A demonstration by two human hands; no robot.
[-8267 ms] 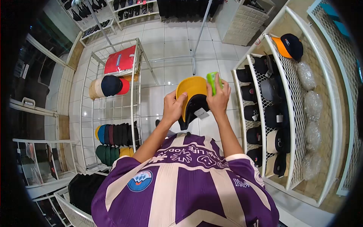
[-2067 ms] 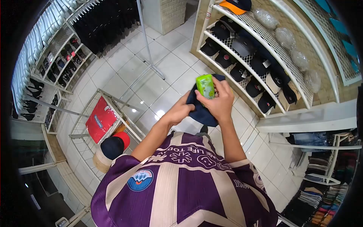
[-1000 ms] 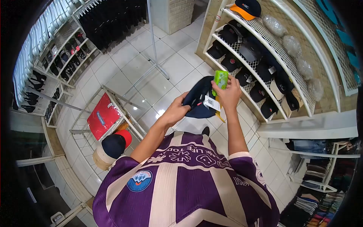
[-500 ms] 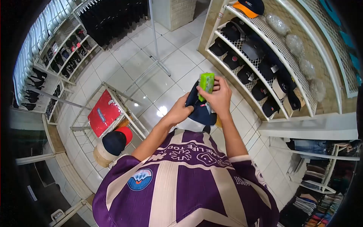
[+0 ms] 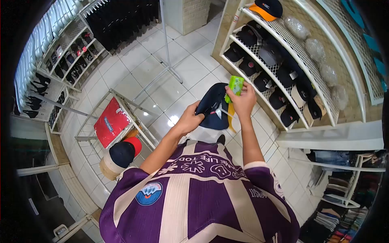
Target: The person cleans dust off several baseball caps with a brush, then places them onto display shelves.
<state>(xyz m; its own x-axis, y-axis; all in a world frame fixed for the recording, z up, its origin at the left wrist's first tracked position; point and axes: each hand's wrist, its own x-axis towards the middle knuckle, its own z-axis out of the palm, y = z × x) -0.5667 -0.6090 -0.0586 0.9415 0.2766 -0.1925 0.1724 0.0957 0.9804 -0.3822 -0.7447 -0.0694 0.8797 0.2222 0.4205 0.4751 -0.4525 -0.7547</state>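
Note:
A navy cap hangs in front of my body, its opening turned toward me so that the inner band and a white tag show. My left hand grips the cap's left edge, thumb on the near side. At the cap's right, a yellow-orange edge sticks out, probably its brim. My right hand is closed around a bright green brush, holding it upright by the cap's upper right edge. Its bristle side faces the cap and is mostly hidden.
Right of me, a white mesh rack carries rows of caps. A low metal stand at left bears a red packaged garment and stacked caps. A white pole stand rises from the tiled floor ahead.
My right hand has moved right and slightly down with the green brush, off the front of the cap. The cap has turned, showing more of its inside and the yellow-orange edge.

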